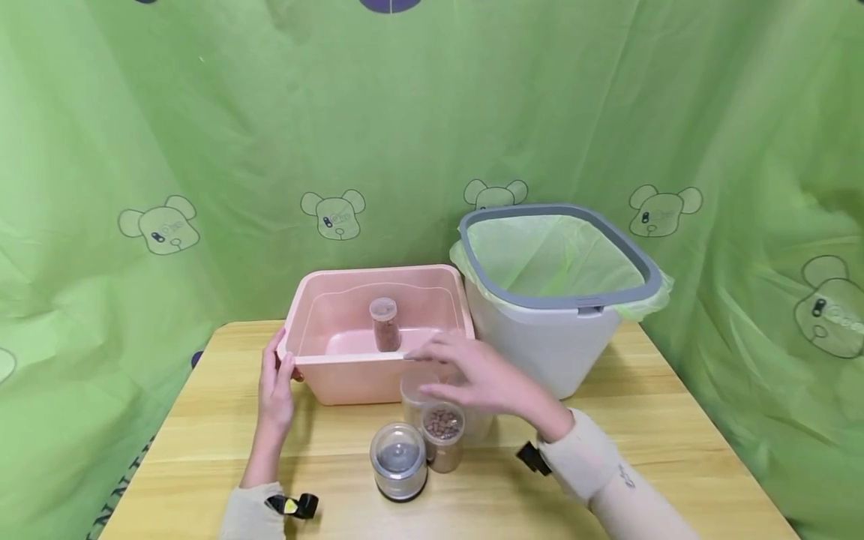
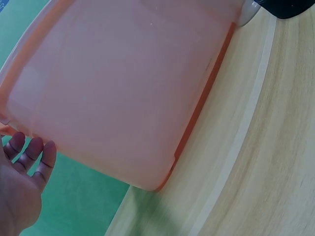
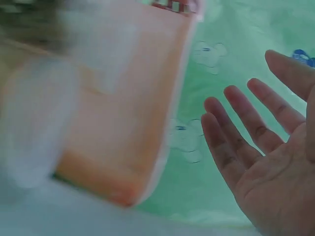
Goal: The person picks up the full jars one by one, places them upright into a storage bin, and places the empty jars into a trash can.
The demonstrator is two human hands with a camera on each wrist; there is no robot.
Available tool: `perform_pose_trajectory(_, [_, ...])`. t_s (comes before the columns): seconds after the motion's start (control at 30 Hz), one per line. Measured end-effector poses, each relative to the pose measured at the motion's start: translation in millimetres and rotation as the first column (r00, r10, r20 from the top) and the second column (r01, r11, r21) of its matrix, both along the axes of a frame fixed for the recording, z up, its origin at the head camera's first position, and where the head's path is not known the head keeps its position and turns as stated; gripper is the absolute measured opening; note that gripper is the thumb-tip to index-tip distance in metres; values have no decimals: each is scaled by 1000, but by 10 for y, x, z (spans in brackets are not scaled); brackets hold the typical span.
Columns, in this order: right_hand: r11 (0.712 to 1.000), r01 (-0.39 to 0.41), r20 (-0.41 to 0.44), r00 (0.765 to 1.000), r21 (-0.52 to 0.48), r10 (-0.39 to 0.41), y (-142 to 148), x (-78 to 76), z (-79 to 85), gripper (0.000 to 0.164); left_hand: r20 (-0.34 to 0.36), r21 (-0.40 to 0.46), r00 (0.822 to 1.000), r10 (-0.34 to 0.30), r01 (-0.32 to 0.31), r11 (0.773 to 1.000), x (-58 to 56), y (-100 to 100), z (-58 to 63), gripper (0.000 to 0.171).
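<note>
My left hand (image 1: 277, 386) grips the left front corner of a pink plastic basin (image 1: 351, 379), and its fingers (image 2: 48, 160) curl at the rim in the left wrist view. A clear jar with reddish-brown contents (image 1: 387, 330) stands upright inside the basin. Spread and holding nothing, my right hand (image 1: 482, 375) hovers over the basin's front edge. Beneath it are a jar of brown pellets (image 1: 443, 439) and a pale clear container (image 1: 415, 394), partly hidden by the hand. To their left sits a short clear round jar (image 1: 398, 461) with a dark base.
A white bin (image 1: 540, 341) with a grey rim and a light green liner bag stands right beside the basin. Behind the wooden table (image 1: 216, 420) hangs a green curtain (image 1: 405, 135) with bear-head prints.
</note>
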State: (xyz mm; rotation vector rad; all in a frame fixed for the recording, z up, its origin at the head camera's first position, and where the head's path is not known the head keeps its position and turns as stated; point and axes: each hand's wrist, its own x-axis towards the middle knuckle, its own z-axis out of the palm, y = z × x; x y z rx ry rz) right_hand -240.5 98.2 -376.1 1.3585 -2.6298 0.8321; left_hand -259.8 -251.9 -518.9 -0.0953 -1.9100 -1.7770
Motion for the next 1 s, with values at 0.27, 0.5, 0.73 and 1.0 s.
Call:
perform_pose_trajectory(0.27, [997, 55, 86, 995, 62, -60, 278, 95, -516, 55, -15, -1, 1000, -2, 2, 1000, 9, -2, -6, 49])
perform_pose_trajectory(0.5, [993, 85, 97, 991, 83, -93, 296, 147, -719, 65, -11, 6, 1000, -9, 9, 1000, 3, 9, -5, 49])
perform_pose_trajectory(0.73, [991, 98, 79, 991, 90, -105, 268, 133, -773, 68, -21, 13, 1000, -13, 13, 1000, 1, 9, -24, 49])
perform_pose_trajectory(1.0, [988, 101, 39, 994, 116, -106, 253, 120, -789, 67, -35, 16, 999, -17, 17, 1000, 6, 18, -4, 49])
